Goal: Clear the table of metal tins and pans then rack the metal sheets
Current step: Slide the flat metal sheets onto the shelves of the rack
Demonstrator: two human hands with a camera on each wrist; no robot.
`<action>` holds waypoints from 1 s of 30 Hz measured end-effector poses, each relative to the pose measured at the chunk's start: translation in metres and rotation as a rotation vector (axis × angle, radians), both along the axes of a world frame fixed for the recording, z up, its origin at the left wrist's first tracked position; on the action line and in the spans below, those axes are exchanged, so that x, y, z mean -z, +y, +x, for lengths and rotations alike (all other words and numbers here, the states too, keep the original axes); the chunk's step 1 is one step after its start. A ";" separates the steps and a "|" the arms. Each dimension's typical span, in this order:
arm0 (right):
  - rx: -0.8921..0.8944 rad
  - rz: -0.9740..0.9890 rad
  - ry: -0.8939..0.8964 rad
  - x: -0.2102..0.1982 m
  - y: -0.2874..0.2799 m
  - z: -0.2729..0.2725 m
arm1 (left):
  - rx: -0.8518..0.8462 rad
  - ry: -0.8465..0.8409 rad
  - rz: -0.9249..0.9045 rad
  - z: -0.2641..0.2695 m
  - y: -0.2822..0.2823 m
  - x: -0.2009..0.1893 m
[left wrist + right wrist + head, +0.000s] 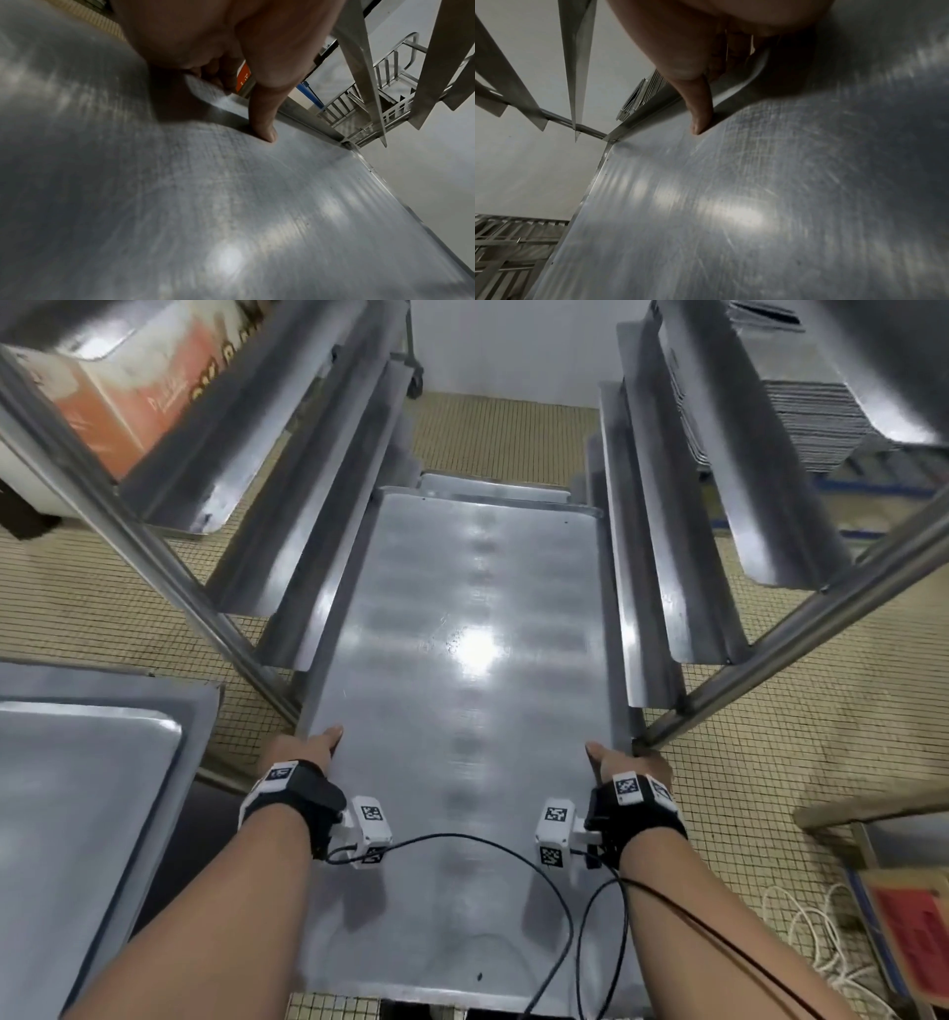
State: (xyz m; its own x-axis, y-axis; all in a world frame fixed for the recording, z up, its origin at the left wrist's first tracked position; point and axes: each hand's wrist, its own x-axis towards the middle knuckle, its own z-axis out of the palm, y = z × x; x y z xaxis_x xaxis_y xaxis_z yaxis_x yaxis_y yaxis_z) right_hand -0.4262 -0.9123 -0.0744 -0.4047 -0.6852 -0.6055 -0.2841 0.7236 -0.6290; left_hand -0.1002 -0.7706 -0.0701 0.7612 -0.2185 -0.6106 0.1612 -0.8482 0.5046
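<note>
My left hand [303, 752] and right hand [629, 765] pinch the large flat grey metal sheet [462, 711] between them — thumbs on top, at its side edges — between steel rack rails [647, 608].

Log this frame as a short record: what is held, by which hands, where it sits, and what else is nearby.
held item: metal sheet
left hand: grips the sheet's left edge, thumb on top
right hand: grips the right edge, thumb on top
position: far part between the rack rails, near end sticking out toward the person
below it: another sheet on a lower level
nearby: tray at left
floor: small tiles
</note>
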 end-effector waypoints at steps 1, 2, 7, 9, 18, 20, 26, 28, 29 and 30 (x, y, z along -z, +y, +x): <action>0.006 0.004 0.009 0.001 -0.006 0.002 | 0.004 -0.003 -0.002 0.003 -0.004 0.000; 0.010 0.007 0.010 0.001 -0.010 0.005 | 0.008 0.001 0.000 0.005 -0.008 0.001; -0.072 0.066 0.025 0.006 -0.023 0.014 | 0.048 -0.039 -0.011 0.012 -0.026 -0.003; -0.246 0.087 0.112 0.002 -0.024 0.016 | 0.047 -0.057 -0.027 0.012 -0.028 -0.005; -0.492 0.058 0.324 0.003 0.000 0.031 | 0.269 -0.171 0.082 -0.001 -0.010 -0.007; -0.469 0.047 0.455 0.006 0.017 0.029 | 0.369 -0.233 0.125 -0.009 -0.001 -0.005; -0.888 -0.086 0.580 -0.002 0.082 0.018 | 0.881 -0.352 0.208 -0.041 0.046 0.008; -1.006 -0.150 0.578 -0.002 0.105 0.009 | 1.007 -0.346 0.177 -0.051 0.066 0.013; -1.049 -0.189 0.561 -0.003 0.117 0.005 | 1.059 -0.333 0.160 -0.057 0.077 0.013; -1.084 -0.223 0.547 -0.004 0.128 0.000 | 1.094 -0.319 0.142 -0.062 0.087 0.012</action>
State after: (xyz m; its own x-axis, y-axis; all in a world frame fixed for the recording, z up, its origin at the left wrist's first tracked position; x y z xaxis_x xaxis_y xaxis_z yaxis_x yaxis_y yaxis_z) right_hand -0.4257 -0.7843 -0.0700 0.2734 -0.8909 -0.3626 -0.9348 -0.1573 -0.3183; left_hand -0.1627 -0.6832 -0.0819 0.3304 -0.8027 -0.4966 -0.8152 -0.5078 0.2785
